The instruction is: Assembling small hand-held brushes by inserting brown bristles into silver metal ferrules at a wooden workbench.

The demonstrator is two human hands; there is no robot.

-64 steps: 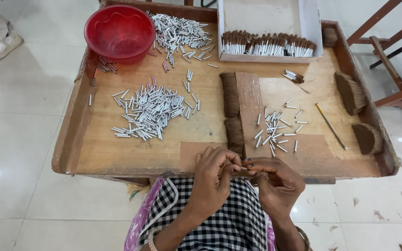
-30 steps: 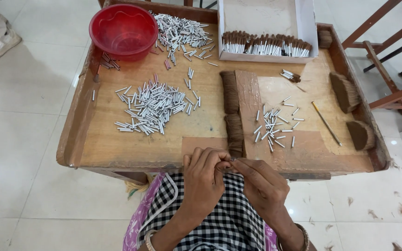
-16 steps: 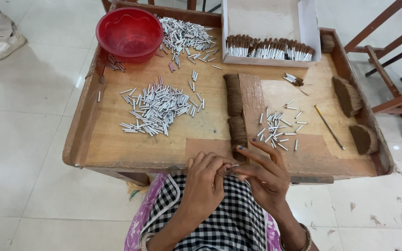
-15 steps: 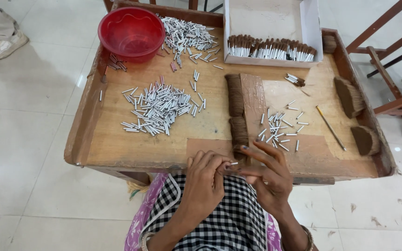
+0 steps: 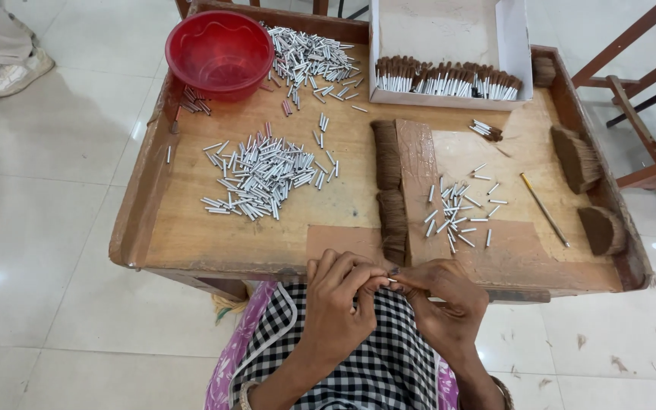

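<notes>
The left hand and right hand meet fingertip to fingertip just below the near edge of the raised-rim wooden counter, both pinched closed on a small silver metal tube with a dark tuft at its end, held over the black-and-white checked apron. On the counter just beyond them lie two bundles of dark brown fibre, with scattered short silver tubes to their right and a larger heap of silver tubes to their left. At the far edge stand a round red plastic bowl and a white cardboard box holding a row of brown-tipped tubes.
</notes>
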